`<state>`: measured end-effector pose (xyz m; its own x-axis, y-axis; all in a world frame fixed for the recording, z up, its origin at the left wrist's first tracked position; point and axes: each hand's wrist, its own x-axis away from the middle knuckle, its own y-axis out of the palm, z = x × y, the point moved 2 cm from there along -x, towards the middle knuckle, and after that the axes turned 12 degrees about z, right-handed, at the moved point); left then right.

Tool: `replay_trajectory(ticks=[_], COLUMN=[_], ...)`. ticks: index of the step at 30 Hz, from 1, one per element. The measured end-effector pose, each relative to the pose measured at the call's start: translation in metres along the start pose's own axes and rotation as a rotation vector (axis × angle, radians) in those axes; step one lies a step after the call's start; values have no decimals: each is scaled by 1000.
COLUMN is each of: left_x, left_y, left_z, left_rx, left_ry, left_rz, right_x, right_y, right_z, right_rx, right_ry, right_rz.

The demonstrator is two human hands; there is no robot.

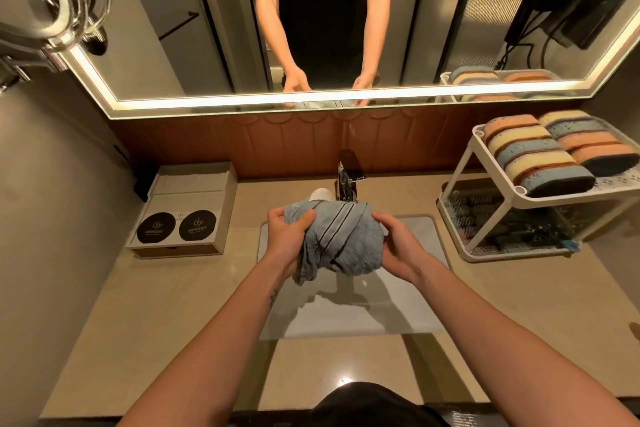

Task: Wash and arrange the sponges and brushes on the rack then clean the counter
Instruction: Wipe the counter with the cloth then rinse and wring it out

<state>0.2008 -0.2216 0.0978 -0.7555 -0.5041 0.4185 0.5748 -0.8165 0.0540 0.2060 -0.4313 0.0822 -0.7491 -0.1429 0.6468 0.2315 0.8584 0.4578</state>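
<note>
A bunched blue-grey cloth with dark stripes [341, 241] hangs over the sink [349, 308], just in front of the faucet [347, 177]. My left hand [287, 232] grips its left end and my right hand [398, 246] grips its right end. On the right stands a white two-tier rack [485, 198]. Several sponges [540, 152] in orange, yellow and blue lie in rows on its top shelf. Dark brushes [509, 222] fill the lower shelf, hard to make out.
A white box with two black round lids [180, 215] sits on the beige counter [145, 322] at the left. A lit mirror [346, 28] spans the back wall. A black hair dryer [568, 7] hangs at the upper right.
</note>
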Motion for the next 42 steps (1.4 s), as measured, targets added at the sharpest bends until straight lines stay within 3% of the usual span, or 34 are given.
replay_trajectory(ticks=[2,6,10,14,16,19,22,28,30,35,42], left_x=[-4,1,17,26,24,21,16,5,2,-2,8], left_y=[-1,4,13,24,28,35,40,37,32,26,29], left_z=[-6,-25,-32,-16,-2,12,16,6,1,4,25], left_rx=[-99,-412,-481,-501,-381,-332,-411,-492,-454,-363,-362], left_ry=[-12,-58,-78,292,351,324,271,-146,-193,67,361], left_rz=[-6,-156,-256,-353,-380,-407,-320,-309,-291,-129,-72], right_x=[3,7,13,24,29,33,34,35,36,34,31], right_y=[4,17,33,44,47,49,50,44,41,36,24], right_z=[-5,-11,-11,-12,-16,-24,-28,-27,-26,-26,-22], right_rx=[64,371,624,737,737,740,754,761,759,773,802], right_ry=[-78,-286,-481,-662,-670,-675,-675,-710,-709,-713,-654], right_rz=[-15,123,114,61,47,29,30,47,53,66,121])
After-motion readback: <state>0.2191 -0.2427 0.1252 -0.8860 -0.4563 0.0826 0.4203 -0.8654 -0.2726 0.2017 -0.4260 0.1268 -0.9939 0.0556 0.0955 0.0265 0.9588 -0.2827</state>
